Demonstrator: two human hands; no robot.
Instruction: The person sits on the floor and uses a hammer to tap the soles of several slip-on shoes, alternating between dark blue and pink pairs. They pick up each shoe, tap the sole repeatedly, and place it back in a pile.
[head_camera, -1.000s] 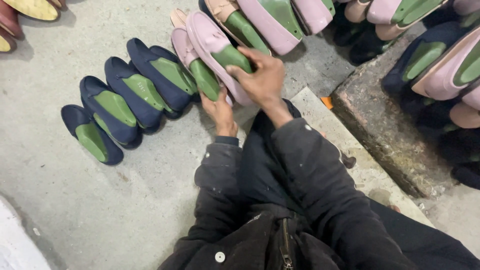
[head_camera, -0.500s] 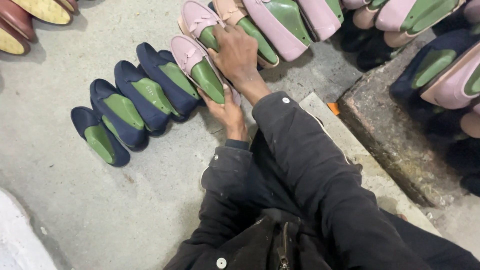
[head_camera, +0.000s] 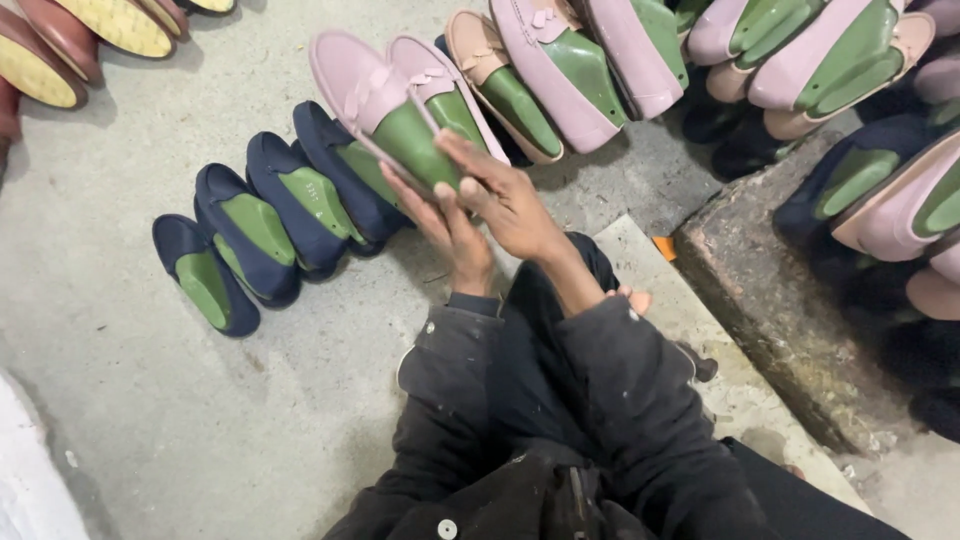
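Soft, even, rather dim light, faint shadows under the shoes (head_camera: 300, 200), slight motion blur throughout.

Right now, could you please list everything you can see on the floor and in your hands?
pink shoe on green last: one, pale pink upper, held up by both hands above the floor
pink shoes: a row, several more cut off by the frame, pink and beige with green lasts, along the top and right
navy shoes: four, dark blue with green lasts, in a row on the floor at left
yellow-soled shoes: a few, maroon with yellow soles, top left corner
stone step: one, grey, right of centre
floor: grey concrete
left hand: under the held shoe's heel
right hand: fingers on the last's heel end
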